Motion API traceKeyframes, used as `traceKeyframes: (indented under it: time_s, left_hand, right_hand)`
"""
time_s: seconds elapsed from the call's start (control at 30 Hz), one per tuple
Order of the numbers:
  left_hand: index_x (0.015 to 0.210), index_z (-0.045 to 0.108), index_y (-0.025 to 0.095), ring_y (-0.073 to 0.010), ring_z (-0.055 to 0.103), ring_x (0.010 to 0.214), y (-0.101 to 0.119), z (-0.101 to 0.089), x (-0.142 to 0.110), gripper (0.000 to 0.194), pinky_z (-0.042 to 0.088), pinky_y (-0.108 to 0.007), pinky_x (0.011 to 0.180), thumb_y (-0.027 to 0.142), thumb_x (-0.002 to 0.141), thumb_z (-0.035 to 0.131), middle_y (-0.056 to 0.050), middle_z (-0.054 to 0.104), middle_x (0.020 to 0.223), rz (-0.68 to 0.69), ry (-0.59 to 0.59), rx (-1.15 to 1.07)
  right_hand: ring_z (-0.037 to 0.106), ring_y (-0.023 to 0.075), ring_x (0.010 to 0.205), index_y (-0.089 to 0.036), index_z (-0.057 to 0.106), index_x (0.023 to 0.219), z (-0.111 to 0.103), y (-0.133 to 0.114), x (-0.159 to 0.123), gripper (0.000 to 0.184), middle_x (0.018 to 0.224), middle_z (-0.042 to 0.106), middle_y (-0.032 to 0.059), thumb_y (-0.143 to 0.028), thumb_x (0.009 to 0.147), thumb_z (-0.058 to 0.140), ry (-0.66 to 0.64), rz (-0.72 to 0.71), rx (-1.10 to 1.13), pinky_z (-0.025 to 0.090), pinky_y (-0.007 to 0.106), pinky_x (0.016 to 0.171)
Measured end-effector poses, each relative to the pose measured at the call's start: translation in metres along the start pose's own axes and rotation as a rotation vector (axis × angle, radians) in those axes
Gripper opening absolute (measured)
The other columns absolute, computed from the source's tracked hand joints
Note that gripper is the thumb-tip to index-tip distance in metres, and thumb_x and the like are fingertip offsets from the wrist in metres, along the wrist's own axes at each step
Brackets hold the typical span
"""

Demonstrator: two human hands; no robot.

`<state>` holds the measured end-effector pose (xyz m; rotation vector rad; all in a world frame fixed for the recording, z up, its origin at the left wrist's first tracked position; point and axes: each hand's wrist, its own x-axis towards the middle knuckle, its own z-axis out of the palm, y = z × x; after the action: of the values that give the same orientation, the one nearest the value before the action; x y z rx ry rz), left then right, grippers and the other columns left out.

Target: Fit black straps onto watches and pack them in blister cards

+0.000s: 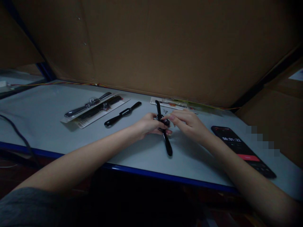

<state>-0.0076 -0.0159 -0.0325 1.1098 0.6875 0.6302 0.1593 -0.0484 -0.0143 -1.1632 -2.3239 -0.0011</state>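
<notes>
A black spokeshave [167,143] is held over the table at a slant, one handle pointing away and the other towards me. My left hand [152,124] is closed around its middle, thumb on top and fingers underneath. From the right, my right hand [188,121] reaches in with its fingers bent and pinched at the spokeshave's middle fittings. Exactly which small part they grip is hidden. Just behind the hands lie small metal pieces [165,111], possibly screws. Another black spokeshave body [123,114], with an open slot in its middle, rests left of my left hand.
Packaged spokeshaves [94,108] lie at the back left. A flat package [169,103] is near the cardboard wall [153,47]. On the right, a phone [241,151] shows a running timer. A dark cable [16,132] crosses the left edge; the table's blue front edge [146,172] runs below my arms.
</notes>
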Motion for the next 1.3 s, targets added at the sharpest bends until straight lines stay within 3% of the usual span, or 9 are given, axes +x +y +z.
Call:
traceKeyframes:
  time_s: [0.17, 0.4, 0.6, 0.8, 1.0, 1.3]
  left_hand:
    - [0.087, 0.051, 0.006, -0.0161, 0.067, 0.061, 0.0004, 0.0008, -0.0013, 0.023, 0.055, -0.034, 0.071, -0.007, 0.069, 0.057, -0.009, 0.065, 0.071, -0.006, 0.028, -0.027]
    - [0.086, 0.052, 0.006, -0.015, 0.066, 0.06, 0.0043, 0.0036, -0.0031, 0.023, 0.055, -0.032, 0.068, -0.008, 0.068, 0.056, -0.008, 0.065, 0.069, -0.013, 0.068, 0.002]
    - [0.089, 0.052, 0.007, -0.0157, 0.067, 0.063, 0.0019, 0.0016, -0.002, 0.024, 0.055, -0.034, 0.073, -0.006, 0.068, 0.057, -0.008, 0.065, 0.071, 0.001, 0.024, -0.019]
    - [0.088, 0.053, 0.005, -0.0151, 0.066, 0.061, 0.0038, 0.0022, -0.0027, 0.023, 0.055, -0.032, 0.07, -0.007, 0.068, 0.056, -0.007, 0.064, 0.067, -0.003, 0.046, 0.011]
    - [0.089, 0.051, 0.007, -0.0155, 0.067, 0.062, 0.0014, 0.001, -0.0006, 0.025, 0.055, -0.034, 0.073, -0.005, 0.069, 0.058, -0.008, 0.065, 0.071, 0.002, 0.047, -0.001]
    - [0.088, 0.051, 0.008, -0.0171, 0.067, 0.061, -0.0015, 0.0011, 0.0011, 0.026, 0.056, -0.035, 0.067, -0.007, 0.067, 0.057, -0.008, 0.065, 0.07, 0.006, 0.035, 0.006]
  right_hand:
    - [0.051, 0.0149, 0.066, -0.018, 0.059, 0.072, -0.0016, 0.0016, 0.0006, 0.037, 0.07, 0.061, 0.0019, -0.037, 0.093, 0.035, 0.0, 0.038, -0.125, 0.027, 0.03, 0.066]
    - [0.053, 0.0134, 0.068, -0.019, 0.062, 0.073, 0.0007, -0.0036, 0.0001, 0.044, 0.074, 0.064, 0.0015, -0.041, 0.094, 0.031, -0.042, 0.029, 0.029, 0.028, 0.03, 0.067]
    - [0.053, 0.0155, 0.068, -0.018, 0.061, 0.074, -0.0023, 0.0009, 0.0001, 0.038, 0.07, 0.062, 0.0025, -0.038, 0.093, 0.034, 0.016, 0.063, -0.126, 0.027, 0.031, 0.065]
    - [0.052, 0.0134, 0.066, -0.019, 0.061, 0.068, -0.0014, -0.0041, 0.0005, 0.046, 0.069, 0.062, 0.0013, -0.041, 0.094, 0.031, -0.043, 0.032, 0.001, 0.028, 0.03, 0.066]
    - [0.054, 0.016, 0.07, -0.02, 0.06, 0.073, -0.0013, -0.0017, 0.0014, 0.04, 0.073, 0.063, 0.0028, -0.039, 0.093, 0.032, -0.017, 0.048, -0.113, 0.028, 0.031, 0.068]
    - [0.049, 0.0152, 0.059, -0.02, 0.058, 0.075, 0.0015, -0.0054, 0.0013, 0.029, 0.058, 0.057, 0.0003, -0.04, 0.088, 0.042, 0.001, 0.122, -0.184, 0.028, 0.029, 0.064]
